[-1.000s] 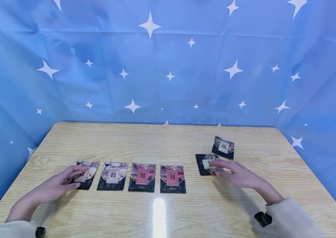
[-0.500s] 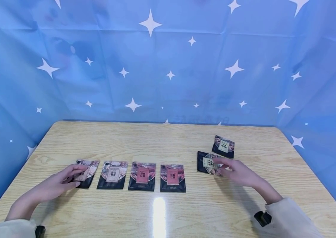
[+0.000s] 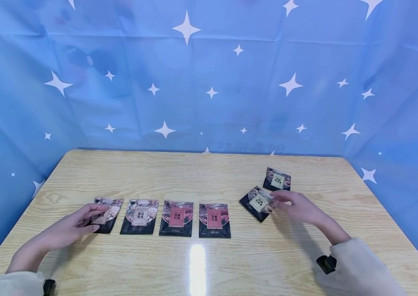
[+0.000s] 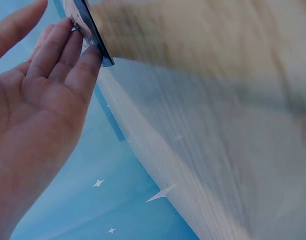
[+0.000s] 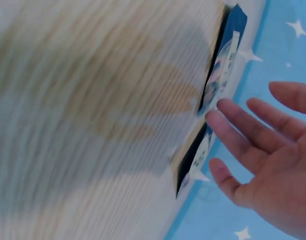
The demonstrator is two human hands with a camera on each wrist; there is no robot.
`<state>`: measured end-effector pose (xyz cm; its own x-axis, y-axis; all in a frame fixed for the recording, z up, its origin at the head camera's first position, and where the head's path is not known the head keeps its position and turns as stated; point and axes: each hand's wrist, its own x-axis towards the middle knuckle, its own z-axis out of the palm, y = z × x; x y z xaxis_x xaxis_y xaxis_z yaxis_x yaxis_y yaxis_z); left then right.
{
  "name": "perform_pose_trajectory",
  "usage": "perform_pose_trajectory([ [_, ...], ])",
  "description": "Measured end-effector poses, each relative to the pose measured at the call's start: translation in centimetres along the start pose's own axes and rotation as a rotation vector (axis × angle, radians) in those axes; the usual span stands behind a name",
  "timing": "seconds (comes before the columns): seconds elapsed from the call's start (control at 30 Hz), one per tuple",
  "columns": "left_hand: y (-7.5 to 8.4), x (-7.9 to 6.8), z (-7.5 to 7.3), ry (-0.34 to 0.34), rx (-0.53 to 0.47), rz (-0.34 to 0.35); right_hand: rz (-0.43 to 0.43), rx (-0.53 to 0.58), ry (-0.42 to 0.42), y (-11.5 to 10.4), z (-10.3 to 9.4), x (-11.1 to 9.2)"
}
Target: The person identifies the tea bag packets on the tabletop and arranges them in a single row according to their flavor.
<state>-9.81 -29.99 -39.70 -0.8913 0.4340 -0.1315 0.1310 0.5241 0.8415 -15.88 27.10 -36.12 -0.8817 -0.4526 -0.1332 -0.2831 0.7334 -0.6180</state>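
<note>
In the head view my left hand (image 3: 70, 226) rests at the left side of a pale pink floral tea sachet (image 3: 110, 218), the first of a row. The left wrist view shows fingertips against that sachet's face, with the thumb apart. At the right, my right hand (image 3: 295, 207) has its fingertips at the right edge of a black tea sachet with a pale green label (image 3: 258, 202), which lies turned at a slant. Its fingers are loosely extended in the right wrist view. Just behind lies a matching green-label sachet (image 3: 278, 179), partly overlapped by the hand.
Between the hands, a pale floral sachet (image 3: 139, 216) and two red-label sachets, the left one (image 3: 176, 218) and the right one (image 3: 214, 220), continue the row. They lie flat on the wooden table (image 3: 149, 263). A blue star-patterned curtain (image 3: 209, 107) stands behind it.
The front green-label sachet has swung counterclockwise from lying sideways to a slant under my right hand, which has shifted slightly right. My left hand and the row have stayed put.
</note>
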Motion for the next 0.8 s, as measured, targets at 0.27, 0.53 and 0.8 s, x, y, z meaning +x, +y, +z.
perform_pose_trajectory([
  [0.27, 0.1, 0.0, 0.0, 0.000, 0.000, -0.011, -0.025, 0.052, -0.038, -0.1, 0.8, 1.0],
  [0.53, 0.2, 0.1, 0.0, -0.016, -0.008, -0.009, -0.083, 0.056, -0.147, 0.0, 1.4, 1.0],
  [0.8, 0.1, -0.1, 0.0, -0.008, -0.002, 0.004, -0.132, 0.103, -0.201, -0.4, 1.6, 0.6],
])
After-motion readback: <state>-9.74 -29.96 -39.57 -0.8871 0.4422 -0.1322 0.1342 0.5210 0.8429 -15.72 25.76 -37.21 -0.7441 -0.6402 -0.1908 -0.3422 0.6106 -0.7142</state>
